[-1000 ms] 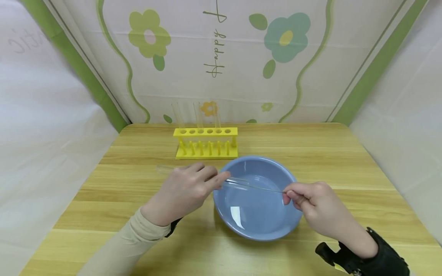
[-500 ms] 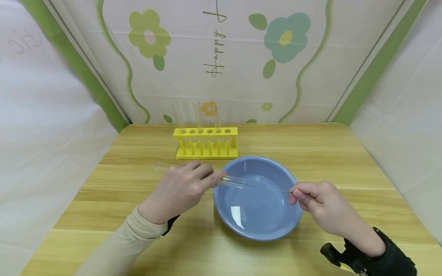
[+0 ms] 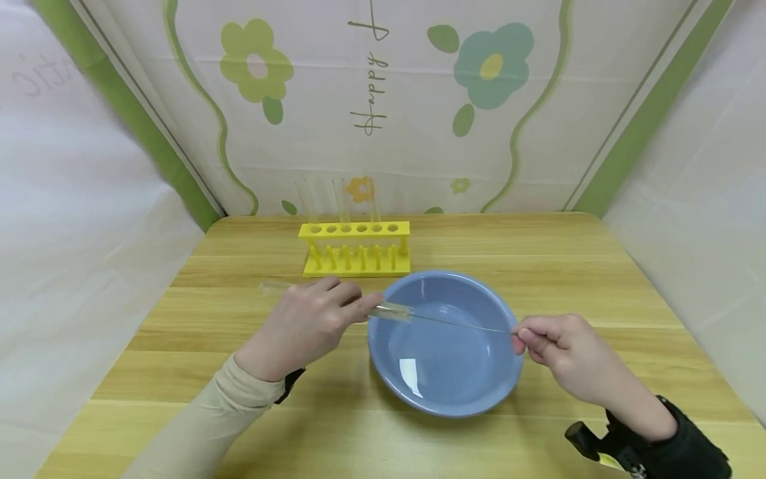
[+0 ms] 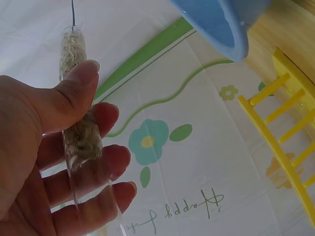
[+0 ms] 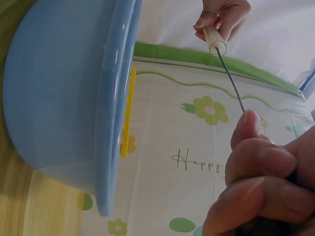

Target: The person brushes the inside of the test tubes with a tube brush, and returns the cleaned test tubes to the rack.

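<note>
My left hand (image 3: 306, 326) grips a clear glass test tube (image 4: 96, 184) around its middle, thumb on one side and fingers on the other. Pale bristles of a test tube brush (image 4: 74, 49) fill the mouth end of the tube. The brush's thin twisted wire (image 5: 231, 81) runs out of the mouth to my right hand (image 3: 568, 359), which pinches its far end between thumb and forefinger. Tube and wire lie nearly level above a blue basin (image 3: 445, 389). The tube's rounded end sticks out behind the left hand in the head view.
A yellow test tube rack (image 3: 359, 271) stands behind the basin, slightly left, with 3 clear test tubes (image 3: 342, 199) upright in it. The wooden table (image 3: 598, 266) ends at a printed flower cloth (image 3: 407, 159) at the back.
My right hand has drawn the wire to the right while my left hand has shifted left with the tube. The bristles have come up to the tube's mouth, and more wire shows.
</note>
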`<state>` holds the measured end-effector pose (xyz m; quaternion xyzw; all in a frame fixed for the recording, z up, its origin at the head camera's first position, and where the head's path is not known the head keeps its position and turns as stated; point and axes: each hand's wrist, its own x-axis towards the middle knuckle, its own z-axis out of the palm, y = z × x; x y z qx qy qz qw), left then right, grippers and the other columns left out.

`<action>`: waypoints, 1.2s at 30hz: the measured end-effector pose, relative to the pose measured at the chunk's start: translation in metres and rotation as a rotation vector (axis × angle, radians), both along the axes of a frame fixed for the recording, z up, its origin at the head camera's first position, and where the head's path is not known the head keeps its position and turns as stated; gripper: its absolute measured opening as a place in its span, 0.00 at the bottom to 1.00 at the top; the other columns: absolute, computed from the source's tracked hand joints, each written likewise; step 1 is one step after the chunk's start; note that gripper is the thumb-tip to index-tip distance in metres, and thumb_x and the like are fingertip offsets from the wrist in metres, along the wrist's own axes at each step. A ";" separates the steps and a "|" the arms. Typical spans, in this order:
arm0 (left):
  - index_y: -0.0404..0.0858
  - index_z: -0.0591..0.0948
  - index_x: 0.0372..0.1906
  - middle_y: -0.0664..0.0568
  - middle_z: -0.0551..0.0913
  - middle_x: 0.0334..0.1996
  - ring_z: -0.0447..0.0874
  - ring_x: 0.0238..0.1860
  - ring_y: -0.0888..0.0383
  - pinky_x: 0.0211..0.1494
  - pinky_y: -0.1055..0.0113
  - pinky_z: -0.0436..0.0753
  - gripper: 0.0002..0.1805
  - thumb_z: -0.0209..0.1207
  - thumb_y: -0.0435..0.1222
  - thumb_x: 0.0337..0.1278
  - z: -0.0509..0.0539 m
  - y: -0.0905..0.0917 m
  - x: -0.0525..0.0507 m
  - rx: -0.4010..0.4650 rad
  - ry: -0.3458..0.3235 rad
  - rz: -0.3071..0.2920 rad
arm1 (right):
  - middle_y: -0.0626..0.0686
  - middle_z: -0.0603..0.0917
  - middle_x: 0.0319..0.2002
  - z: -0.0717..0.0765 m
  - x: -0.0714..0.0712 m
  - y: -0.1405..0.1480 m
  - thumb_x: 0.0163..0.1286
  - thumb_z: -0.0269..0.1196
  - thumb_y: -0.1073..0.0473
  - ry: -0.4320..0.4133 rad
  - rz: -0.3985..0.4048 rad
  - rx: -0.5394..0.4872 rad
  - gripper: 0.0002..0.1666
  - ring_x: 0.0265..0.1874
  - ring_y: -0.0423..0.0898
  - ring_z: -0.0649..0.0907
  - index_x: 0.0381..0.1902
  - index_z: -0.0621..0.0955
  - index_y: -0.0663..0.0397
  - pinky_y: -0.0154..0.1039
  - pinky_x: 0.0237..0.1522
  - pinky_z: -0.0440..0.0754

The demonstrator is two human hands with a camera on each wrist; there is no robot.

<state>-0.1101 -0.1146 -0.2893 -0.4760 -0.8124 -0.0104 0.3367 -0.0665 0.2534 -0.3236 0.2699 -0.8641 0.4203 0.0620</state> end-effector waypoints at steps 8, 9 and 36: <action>0.43 0.86 0.48 0.51 0.84 0.29 0.84 0.27 0.54 0.19 0.66 0.79 0.14 0.69 0.37 0.55 -0.002 -0.005 -0.003 -0.007 -0.014 0.012 | 0.35 0.64 0.17 -0.003 -0.002 0.010 0.69 0.57 0.76 -0.004 -0.009 0.033 0.20 0.14 0.34 0.65 0.27 0.81 0.45 0.32 0.15 0.65; 0.43 0.87 0.48 0.51 0.84 0.29 0.83 0.27 0.55 0.18 0.66 0.79 0.14 0.69 0.37 0.55 -0.002 -0.006 -0.003 -0.008 -0.017 0.014 | 0.35 0.64 0.17 -0.004 -0.002 0.011 0.69 0.57 0.76 -0.006 -0.011 0.036 0.20 0.14 0.34 0.65 0.28 0.81 0.45 0.32 0.15 0.65; 0.42 0.88 0.42 0.49 0.85 0.30 0.82 0.27 0.51 0.25 0.64 0.83 0.18 0.75 0.29 0.41 -0.012 -0.043 -0.018 -0.070 -0.035 0.068 | 0.40 0.61 0.14 -0.026 0.006 0.078 0.76 0.51 0.71 -0.137 -0.076 0.165 0.19 0.12 0.34 0.60 0.29 0.77 0.43 0.34 0.13 0.61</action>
